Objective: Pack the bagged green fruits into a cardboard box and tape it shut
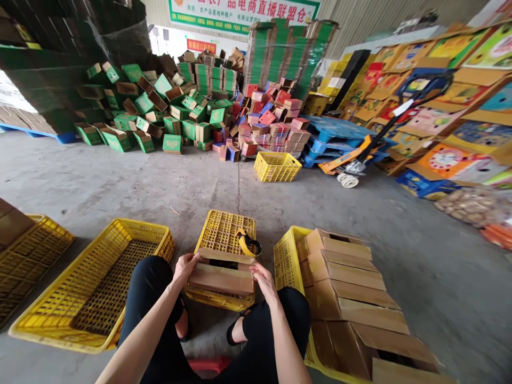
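Note:
A small brown cardboard box point(222, 276) rests on an upturned yellow plastic crate point(224, 230) in front of my knees. My left hand point(184, 266) grips the box's left end, fingers curled over the flap. My right hand point(262, 278) presses on its right end, fingers bent against the top flap. The flaps are partly folded, with a dark gap between them. A tape dispenser point(248, 244) with yellow tape lies on the crate just beyond the box.
An open yellow crate point(60, 314) sits to my left. Another yellow crate point(286, 256) on my right holds a row of brown boxes point(352, 298). Across the concrete floor lie piles of green and pink boxes point(188, 106), a small yellow basket point(277, 166) and a pallet jack point(352, 160).

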### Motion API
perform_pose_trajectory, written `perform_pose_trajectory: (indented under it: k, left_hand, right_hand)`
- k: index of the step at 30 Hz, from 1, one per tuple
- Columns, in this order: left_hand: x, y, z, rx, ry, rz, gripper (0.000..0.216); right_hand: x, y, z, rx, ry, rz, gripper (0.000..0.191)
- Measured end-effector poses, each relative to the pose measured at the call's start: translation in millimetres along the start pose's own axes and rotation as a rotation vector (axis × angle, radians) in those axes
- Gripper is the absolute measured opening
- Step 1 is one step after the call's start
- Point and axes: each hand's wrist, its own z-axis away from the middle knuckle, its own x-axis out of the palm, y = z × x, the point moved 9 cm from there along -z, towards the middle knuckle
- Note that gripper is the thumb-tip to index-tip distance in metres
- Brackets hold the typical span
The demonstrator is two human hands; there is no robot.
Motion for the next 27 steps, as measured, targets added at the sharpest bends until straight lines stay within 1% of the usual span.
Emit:
perform_pose_trajectory:
  k: [2,4,7,9,18,23,27]
  left_hand:
    - [0,-1,-1,0.009,0.001,-0.012,0.061]
    - [-1,-2,-2,0.014,0.003,-0.030,0.056]
    - [-2,-1,-1,0.018,0.010,-0.068,0.049]
    - [-3,-1,0,0.018,0.021,-0.096,0.046]
    - [-8,-1,3,0.015,0.079,-0.213,0.034]
    - [-8,-2,1,0.006,0.094,-0.253,0.031]
    - [-8,-1,3,0.003,0.097,-0.286,0.030]
  right_hand:
    - [0,4,1,0.044,0.008,-0.032,0.052]
    - [0,8,1,0.080,0.020,-0.072,0.060]
    - [0,13,0,0.102,0.028,-0.110,0.071]
    - [0,15,-1,0.102,0.032,-0.121,0.074]
    - [-3,21,-6,0.079,0.057,-0.118,0.063]
    - [-2,19,-7,0.047,0.051,-0.083,0.065]
    - [-3,18,-7,0.023,0.087,-0.058,0.065]
